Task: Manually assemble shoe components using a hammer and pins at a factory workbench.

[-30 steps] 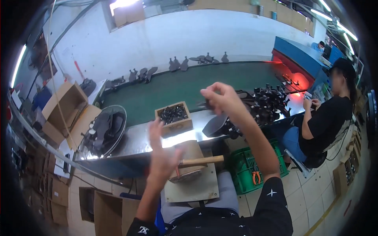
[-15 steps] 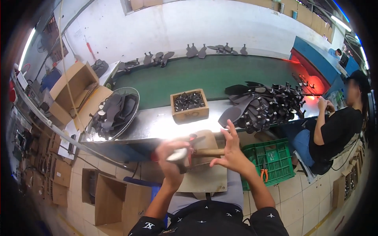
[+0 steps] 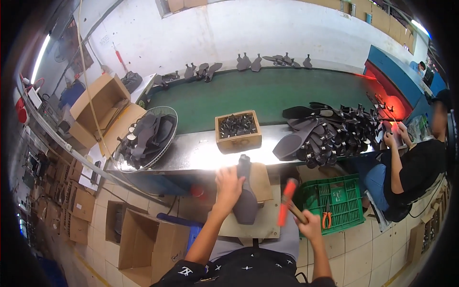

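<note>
My left hand (image 3: 229,188) grips the upper part of a dark grey, heeled shoe sole (image 3: 245,206), which lies lengthwise over a pale board in front of me. The thumb's side of that hand is against the sole's narrow end; part of its grip is hidden. To the right, my right hand (image 3: 311,226) is closed round the wooden handle of a hammer (image 3: 289,197) with a red head. The hammer is raised beside the board, apart from the sole and slightly blurred. A wooden block (image 3: 262,182) sits under the sole on the board.
Beyond the board, a wooden box (image 3: 239,142) of small dark heel pieces stands on the metal bench edge. A wire basket (image 3: 167,143) of soles is left, a sole pile (image 3: 330,136) right. A green crate (image 3: 354,217) with orange-handled pliers (image 3: 326,217) stands low right, near a seated co-worker (image 3: 420,162).
The sole in my left hand has been laid down over the block. My right hand, open before, has taken up the hammer that lay on the board and moved right and nearer.
</note>
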`<state>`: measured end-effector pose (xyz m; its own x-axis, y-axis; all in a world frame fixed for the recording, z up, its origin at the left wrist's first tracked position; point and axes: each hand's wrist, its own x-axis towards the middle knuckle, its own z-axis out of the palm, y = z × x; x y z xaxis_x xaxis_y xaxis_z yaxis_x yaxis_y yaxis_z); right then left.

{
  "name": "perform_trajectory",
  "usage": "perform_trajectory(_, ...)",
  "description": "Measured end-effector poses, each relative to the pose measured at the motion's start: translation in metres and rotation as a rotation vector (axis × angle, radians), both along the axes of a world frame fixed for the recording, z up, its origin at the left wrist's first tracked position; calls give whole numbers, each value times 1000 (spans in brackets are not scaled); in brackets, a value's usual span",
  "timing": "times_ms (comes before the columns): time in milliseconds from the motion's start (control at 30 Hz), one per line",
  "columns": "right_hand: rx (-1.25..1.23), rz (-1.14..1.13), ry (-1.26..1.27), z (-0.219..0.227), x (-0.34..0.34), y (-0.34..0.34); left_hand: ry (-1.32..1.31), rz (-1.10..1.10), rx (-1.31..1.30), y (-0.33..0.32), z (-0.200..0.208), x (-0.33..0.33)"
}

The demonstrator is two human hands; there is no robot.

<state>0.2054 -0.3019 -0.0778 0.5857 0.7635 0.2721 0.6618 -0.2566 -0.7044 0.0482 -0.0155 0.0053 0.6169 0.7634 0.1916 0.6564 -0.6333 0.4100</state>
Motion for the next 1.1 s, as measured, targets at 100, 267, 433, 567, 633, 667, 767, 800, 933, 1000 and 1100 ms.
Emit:
perform_trajectory(100,90,-116,289,23,-31,-28,-102,28,108,15,-30,-3)
perform_trajectory(267,355,-327,502,5,-54,-54,-494,-209,118,80,22,68)
perform_trajectory(433,315,-297,645,5,-52,-57,138,-294,342,168,22,131)
perform_trajectory(567,368,-285,688,8,-49,-50,337,-494,566,186,24,149)
perform_trajectory(633,424,-252,650,0,-46,-43,378,-531,637,193,27,157)
perform_trajectory(667,427,-247,649,-3,-45,-41,416,-565,700,197,27,158)
perform_trajectory(767,427,-239,705,-7,-43,-33,405,-541,756,204,22,155)
perform_trajectory(800,427,-233,713,-4,-43,-32,404,-541,756,204,21,153)
perform_trajectory(933,458,-220,753,-6,-41,-25,394,-581,768,210,19,148)
perform_trajectory(1000,461,-201,761,2,-43,-25,327,-518,741,217,13,142)
perform_trajectory(1100,468,-187,729,0,-45,-21,211,-479,666,213,15,137)
